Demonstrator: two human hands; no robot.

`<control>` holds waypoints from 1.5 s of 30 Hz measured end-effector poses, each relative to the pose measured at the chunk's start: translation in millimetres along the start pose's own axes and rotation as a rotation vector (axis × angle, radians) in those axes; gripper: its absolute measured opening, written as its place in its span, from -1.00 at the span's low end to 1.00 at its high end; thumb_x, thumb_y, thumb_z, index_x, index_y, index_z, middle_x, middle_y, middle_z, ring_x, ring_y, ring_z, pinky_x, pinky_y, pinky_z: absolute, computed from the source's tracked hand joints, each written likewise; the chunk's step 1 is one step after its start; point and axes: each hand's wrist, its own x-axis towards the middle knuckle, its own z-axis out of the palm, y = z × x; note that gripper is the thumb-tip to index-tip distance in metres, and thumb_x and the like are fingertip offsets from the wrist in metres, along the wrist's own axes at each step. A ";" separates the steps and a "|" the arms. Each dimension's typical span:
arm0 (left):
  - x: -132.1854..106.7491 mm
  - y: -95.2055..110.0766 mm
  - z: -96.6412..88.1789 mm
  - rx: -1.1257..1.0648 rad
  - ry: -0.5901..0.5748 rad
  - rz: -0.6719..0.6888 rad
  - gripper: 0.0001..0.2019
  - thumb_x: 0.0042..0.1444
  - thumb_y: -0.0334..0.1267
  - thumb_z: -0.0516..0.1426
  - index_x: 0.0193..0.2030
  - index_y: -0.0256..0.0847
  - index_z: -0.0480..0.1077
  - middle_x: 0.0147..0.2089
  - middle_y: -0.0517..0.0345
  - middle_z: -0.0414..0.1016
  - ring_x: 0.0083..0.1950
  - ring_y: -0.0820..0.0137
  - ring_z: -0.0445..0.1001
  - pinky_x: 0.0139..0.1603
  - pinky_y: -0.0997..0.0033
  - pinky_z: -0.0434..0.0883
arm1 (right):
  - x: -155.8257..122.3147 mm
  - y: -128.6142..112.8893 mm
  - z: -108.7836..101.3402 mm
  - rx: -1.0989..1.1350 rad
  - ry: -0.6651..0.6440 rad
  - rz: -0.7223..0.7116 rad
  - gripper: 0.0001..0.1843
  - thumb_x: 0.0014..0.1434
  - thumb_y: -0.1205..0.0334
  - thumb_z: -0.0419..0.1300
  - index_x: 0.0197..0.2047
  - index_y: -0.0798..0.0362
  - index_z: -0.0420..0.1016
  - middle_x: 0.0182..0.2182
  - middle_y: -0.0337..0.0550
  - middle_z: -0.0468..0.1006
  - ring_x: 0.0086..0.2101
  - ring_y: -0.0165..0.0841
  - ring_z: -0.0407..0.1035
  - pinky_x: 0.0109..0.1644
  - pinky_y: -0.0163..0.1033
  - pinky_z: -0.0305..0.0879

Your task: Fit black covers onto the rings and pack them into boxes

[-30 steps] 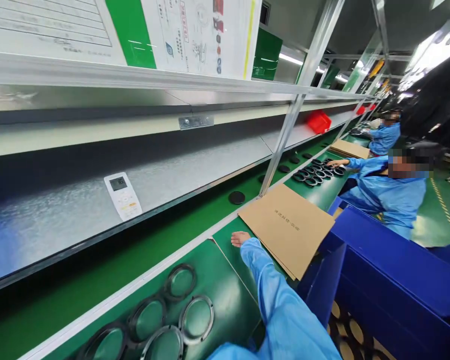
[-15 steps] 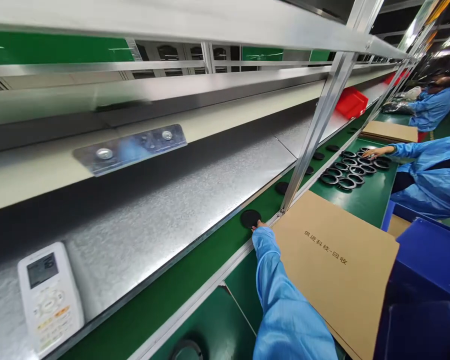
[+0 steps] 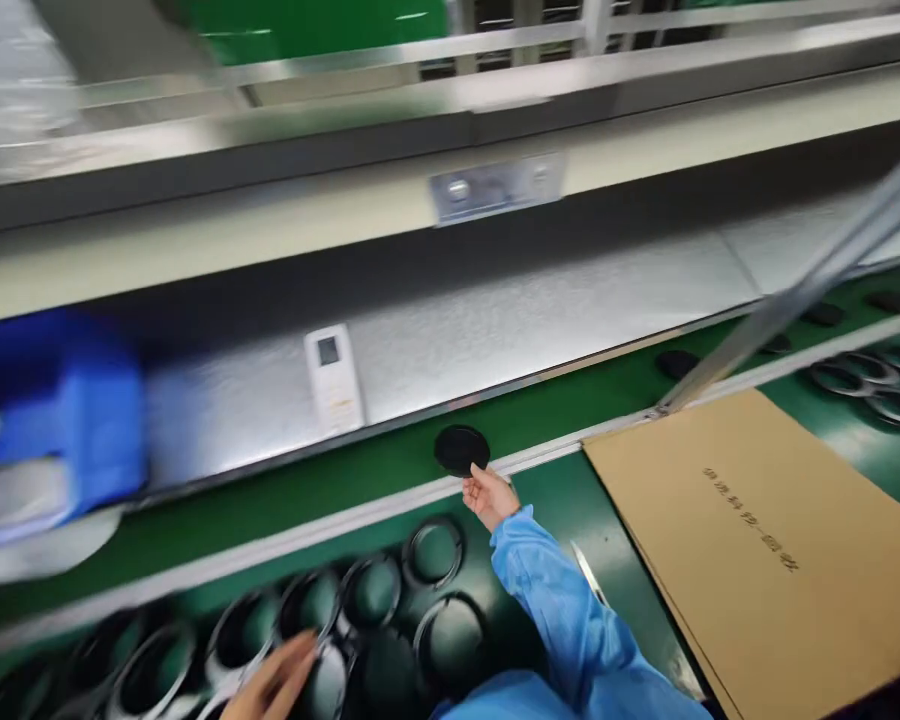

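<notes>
My right hand [image 3: 489,494], in a blue sleeve, is closed on the edge of a flat black disc [image 3: 461,449] and holds it just above the green conveyor belt [image 3: 270,505]. My left hand [image 3: 274,682] is at the bottom of the view, blurred by motion, resting on one of several metal-rimmed rings [image 3: 435,552] laid out on the green bench. Whether its fingers grip a ring is unclear.
A sheet of brown cardboard [image 3: 765,540] lies to the right on the bench. A white remote control [image 3: 333,377] leans on the metal shelf behind the belt. A blue bin [image 3: 67,420] sits at the left. More black discs [image 3: 677,362] and rings [image 3: 870,375] lie farther right.
The view swung left and down. My right hand took the black disc off the belt and drew it back toward me. My left hand came into view over the rings.
</notes>
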 end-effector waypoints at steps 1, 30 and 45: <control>-15.4 4.3 -2.9 -0.244 -0.098 -0.081 -0.30 -0.13 0.48 0.14 -0.09 -0.04 0.56 0.00 0.11 0.63 0.12 0.01 0.53 0.20 0.06 0.48 | -26.2 26.5 13.3 -0.003 -0.084 0.053 -0.73 0.10 0.11 0.41 -0.37 0.06 0.42 -0.53 -0.23 0.53 -0.54 -0.47 0.40 -0.47 -0.40 0.36; -176.8 -77.3 -70.5 -1.989 -0.611 -0.136 -0.28 0.22 0.30 -0.04 0.32 -0.17 0.30 0.18 -0.20 0.48 0.20 -0.04 0.44 0.28 -0.26 0.24 | -269.8 215.0 113.8 -1.566 -0.785 -0.961 -0.44 0.42 -0.11 -0.18 -0.01 -0.09 0.60 0.26 -0.07 0.26 0.28 -0.07 -0.07 0.37 0.21 0.00; -193.2 -94.2 -68.0 -1.984 -0.720 -0.191 -0.23 0.23 0.32 -0.07 0.26 -0.34 0.33 0.14 -0.34 0.49 0.21 -0.11 0.43 0.29 -0.31 0.20 | -307.7 235.2 107.2 -1.467 -0.655 -0.813 -0.37 0.42 -0.18 -0.24 0.02 -0.07 0.57 0.21 -0.03 0.33 0.21 -0.16 0.12 0.31 0.10 0.11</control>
